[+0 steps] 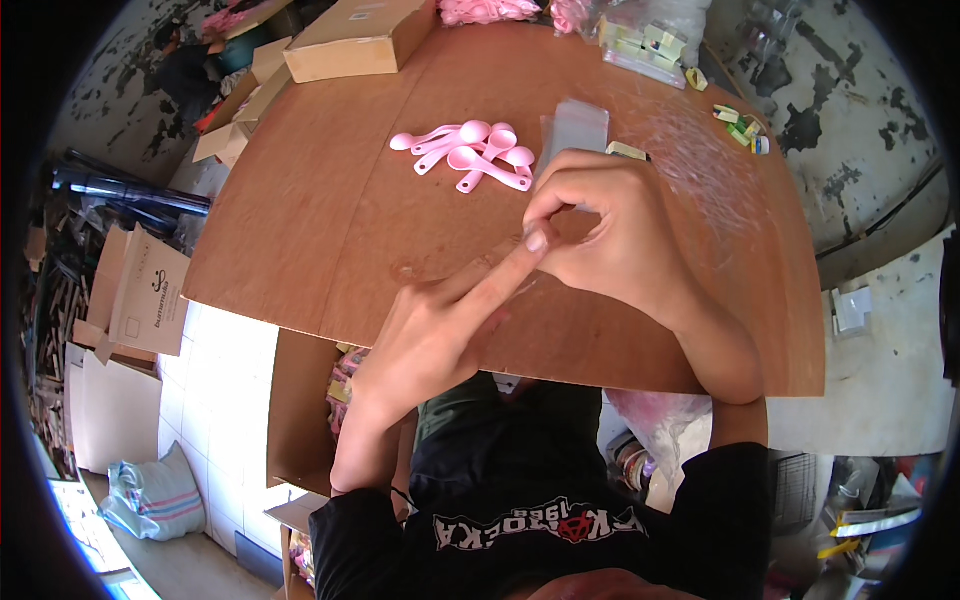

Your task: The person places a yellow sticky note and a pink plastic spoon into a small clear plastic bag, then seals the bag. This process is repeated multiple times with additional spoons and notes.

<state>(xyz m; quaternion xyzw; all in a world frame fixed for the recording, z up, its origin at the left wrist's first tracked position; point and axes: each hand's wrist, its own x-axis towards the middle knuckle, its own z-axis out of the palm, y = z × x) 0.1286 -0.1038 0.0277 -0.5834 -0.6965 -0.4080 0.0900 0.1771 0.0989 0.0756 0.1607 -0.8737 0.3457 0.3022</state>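
Observation:
Above the near part of the brown wooden table, my two hands meet at the fingertips. My right hand (620, 230) is pinched, thumb and forefinger pressed together. My left hand (430, 325) reaches up from the lower left with its forefinger stretched against the right fingertips and its other fingers partly hidden. Something thin and clear seems to show under the fingers, but I cannot make out what it is. Just beyond lie several pink plastic spoons (480, 155) in a loose heap. Beside them is a stack of clear plastic bags (580, 125), partly covered by my right hand.
Thin clear strips (700, 165) lie scattered on the table's (290, 210) right side. Small yellow-green packets (740, 125) sit at its right edge. A cardboard box (355, 45) stands at the back left; an open carton (305, 410) is below the front edge.

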